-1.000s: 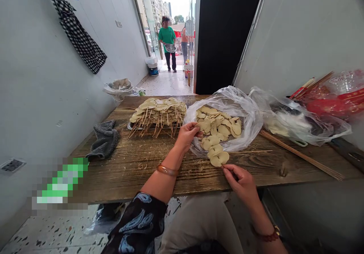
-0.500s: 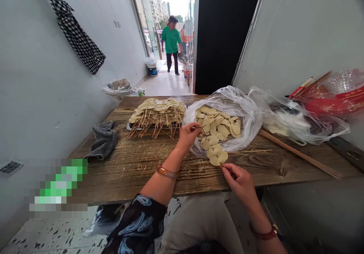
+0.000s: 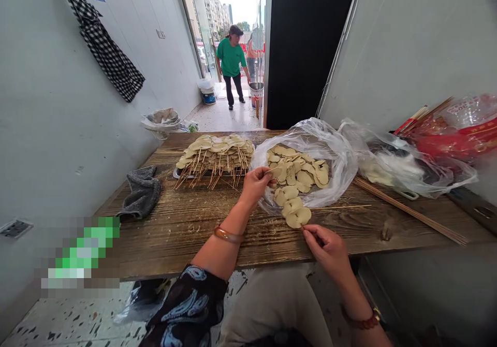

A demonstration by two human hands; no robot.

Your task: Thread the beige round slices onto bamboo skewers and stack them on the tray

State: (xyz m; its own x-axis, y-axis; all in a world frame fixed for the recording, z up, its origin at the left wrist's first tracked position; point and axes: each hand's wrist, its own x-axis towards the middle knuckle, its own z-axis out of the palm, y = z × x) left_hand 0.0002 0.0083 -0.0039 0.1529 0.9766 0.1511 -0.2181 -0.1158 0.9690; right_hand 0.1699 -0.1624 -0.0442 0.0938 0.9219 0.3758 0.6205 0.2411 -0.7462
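My right hand (image 3: 326, 246) is closed on the lower end of a skewer, which carries several thin, pale potato-like slices (image 3: 297, 217) in a row. At the far end of that row, my left hand (image 3: 257, 184) pinches a single slice (image 3: 275, 172) by its edge. Beyond my hands lies an opened clear plastic bag (image 3: 341, 168) holding a heap of loose slices (image 3: 297, 167). To its left, finished-looking skewers of slices (image 3: 217, 150) are stacked on a metal tray (image 3: 179, 173), their sticks pointing toward me.
One bare stick (image 3: 345, 206) lies right of the held skewer, near a bundle of sticks (image 3: 415, 213). Further right are plastic bags (image 3: 407, 165) and red packaging (image 3: 446, 142). A grey cloth (image 3: 142, 191) lies left. A person in green (image 3: 231, 59) stands in the doorway beside a bucket (image 3: 256, 96).
My left hand has turned the pinched slice so more of its face shows at the skewer's far end. My right hand stays put. The person has bent toward the bucket; the basin is out of sight.
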